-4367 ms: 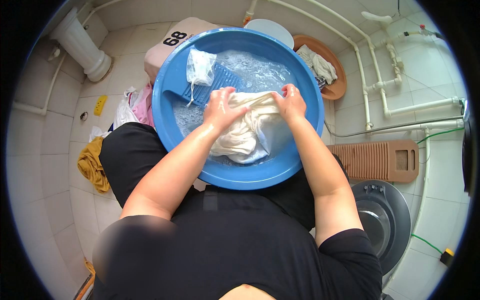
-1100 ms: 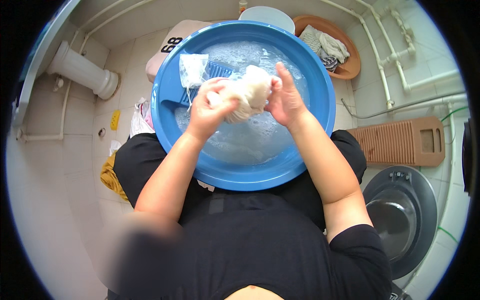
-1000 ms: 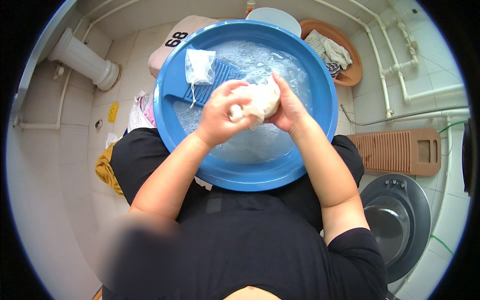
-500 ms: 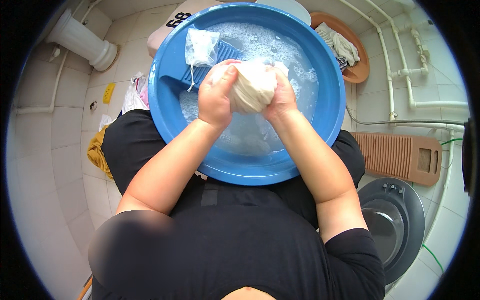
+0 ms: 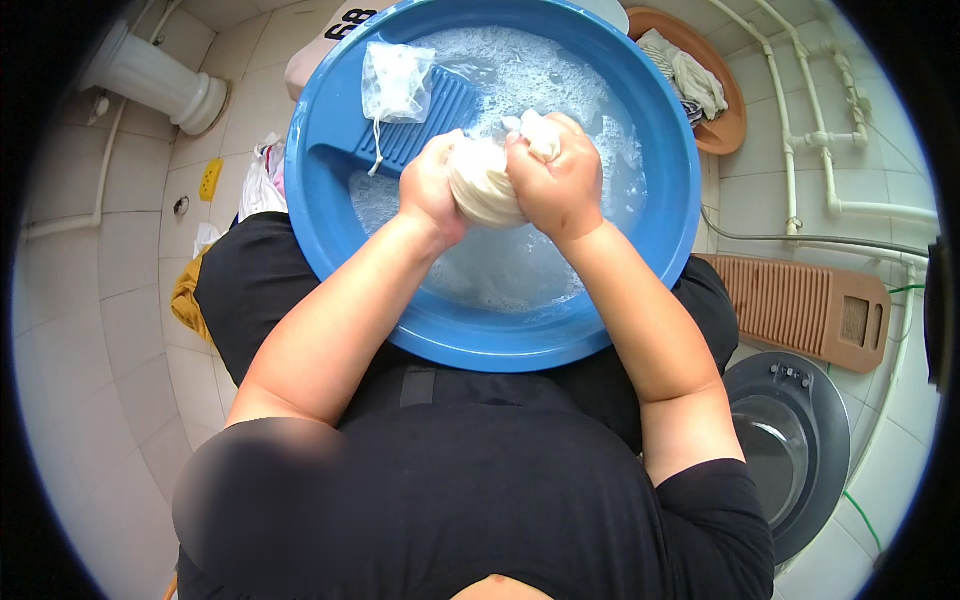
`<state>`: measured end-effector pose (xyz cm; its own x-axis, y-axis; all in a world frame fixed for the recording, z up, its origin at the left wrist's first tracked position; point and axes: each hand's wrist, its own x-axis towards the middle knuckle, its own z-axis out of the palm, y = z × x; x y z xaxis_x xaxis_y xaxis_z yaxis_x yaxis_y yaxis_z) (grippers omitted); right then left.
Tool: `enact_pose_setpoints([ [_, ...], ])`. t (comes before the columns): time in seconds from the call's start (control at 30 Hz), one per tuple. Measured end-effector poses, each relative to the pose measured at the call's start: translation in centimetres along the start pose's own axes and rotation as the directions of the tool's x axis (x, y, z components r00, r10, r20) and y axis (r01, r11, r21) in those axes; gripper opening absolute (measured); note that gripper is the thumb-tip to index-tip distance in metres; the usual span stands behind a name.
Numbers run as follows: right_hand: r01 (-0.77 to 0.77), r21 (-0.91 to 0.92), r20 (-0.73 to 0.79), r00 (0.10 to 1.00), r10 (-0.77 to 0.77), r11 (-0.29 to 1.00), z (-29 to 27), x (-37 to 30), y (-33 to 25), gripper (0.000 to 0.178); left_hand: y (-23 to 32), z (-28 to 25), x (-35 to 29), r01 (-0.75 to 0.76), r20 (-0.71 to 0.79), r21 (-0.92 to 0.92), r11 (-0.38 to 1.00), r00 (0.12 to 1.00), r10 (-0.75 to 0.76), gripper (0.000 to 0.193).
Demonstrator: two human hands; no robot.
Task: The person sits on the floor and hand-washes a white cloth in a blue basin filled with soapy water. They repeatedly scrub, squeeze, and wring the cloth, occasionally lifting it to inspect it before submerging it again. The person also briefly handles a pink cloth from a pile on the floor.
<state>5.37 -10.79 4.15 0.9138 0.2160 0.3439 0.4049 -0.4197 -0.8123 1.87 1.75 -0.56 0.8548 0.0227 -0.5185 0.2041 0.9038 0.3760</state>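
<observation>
A bunched, twisted cream-white wet cloth (image 5: 484, 188) is held above soapy water (image 5: 505, 270) in a large blue basin (image 5: 500, 345). My left hand (image 5: 432, 190) wraps round its left side. My right hand (image 5: 558, 178) is closed in a fist on its right end, and a bit of cloth pokes out above the fingers. The cloth's full shape is hidden in the grip. Behind my left hand is the basin's built-in ridged washboard (image 5: 440, 108). On it lies a small white mesh bag (image 5: 398, 82) with a drawstring.
An orange-brown basin (image 5: 728, 128) with laundry stands at the far right, near white pipes (image 5: 790, 150). A brown washboard (image 5: 780, 308) and a dark grey basin (image 5: 825, 450) lie to the right. At left are a yellow brush-like object (image 5: 210, 180), white clothes (image 5: 262, 180) and mustard cloth (image 5: 190, 295).
My right hand has turned over and closed into a fist on the cloth's end. The cloth is now more tightly bunched and twisted. My left hand keeps its hold.
</observation>
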Motion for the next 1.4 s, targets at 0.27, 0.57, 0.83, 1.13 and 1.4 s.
enact_pose_setpoints([
  [0.27,0.189,-0.048,0.033,0.982,-0.188,0.981,-0.3,-0.4,0.0,0.009,0.0,-0.6,0.4,0.073,-0.042,0.091,0.993,0.997,-0.069,0.021],
  [0.57,0.212,-0.072,0.046,0.977,-0.209,0.975,-0.7,-0.8,-0.3,0.007,0.1,-0.5,0.3,0.153,-0.056,0.107,0.982,0.987,-0.148,0.021],
  [0.83,0.177,-0.108,0.044,0.984,-0.173,0.978,-0.7,-1.1,-0.3,0.014,0.1,-0.7,0.2,0.197,-0.039,0.118,0.973,0.98,-0.193,0.028],
  [1.13,-0.203,0.095,0.35,0.923,0.159,0.974,-1.8,0.8,2.4,0.038,0.4,0.3,-0.6,0.142,0.075,-0.013,0.99,0.987,-0.141,0.049],
  [1.4,-0.769,0.632,0.725,0.63,0.279,0.093,-6.1,1.2,5.1,0.055,1.9,2.3,-2.5,0.149,0.454,-0.22,0.964,0.89,-0.034,0.07],
])
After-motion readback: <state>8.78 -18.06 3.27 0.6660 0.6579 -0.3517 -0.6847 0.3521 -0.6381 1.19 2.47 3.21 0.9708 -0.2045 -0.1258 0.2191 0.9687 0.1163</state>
